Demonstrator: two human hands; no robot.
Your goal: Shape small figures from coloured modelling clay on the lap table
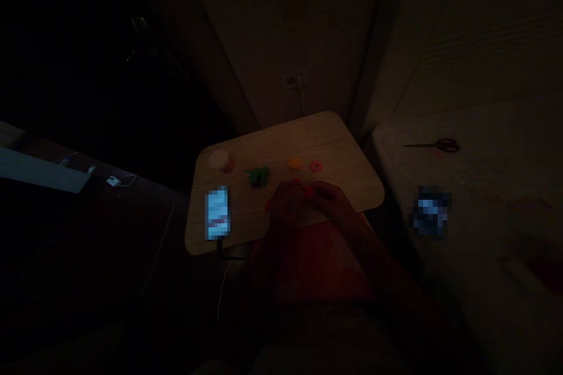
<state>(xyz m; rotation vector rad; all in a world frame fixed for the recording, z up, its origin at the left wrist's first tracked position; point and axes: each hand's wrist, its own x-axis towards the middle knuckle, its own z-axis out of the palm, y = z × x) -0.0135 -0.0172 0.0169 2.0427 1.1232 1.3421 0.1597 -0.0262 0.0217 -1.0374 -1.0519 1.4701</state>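
No readable text (too dark).

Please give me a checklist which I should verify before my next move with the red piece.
1. Enough light: not ok, the picture is very dark.
2. Red piece at the hands: ok, it shows between the left hand and the right hand.
3. Firm grip: cannot tell, the fingers are too dim.
4. Green figure, orange piece and pink flower-shaped piece on the table: ok.
5. Lid of the tub tight: cannot tell.
6. Scissors off the table: ok, they lie on the surface at right.
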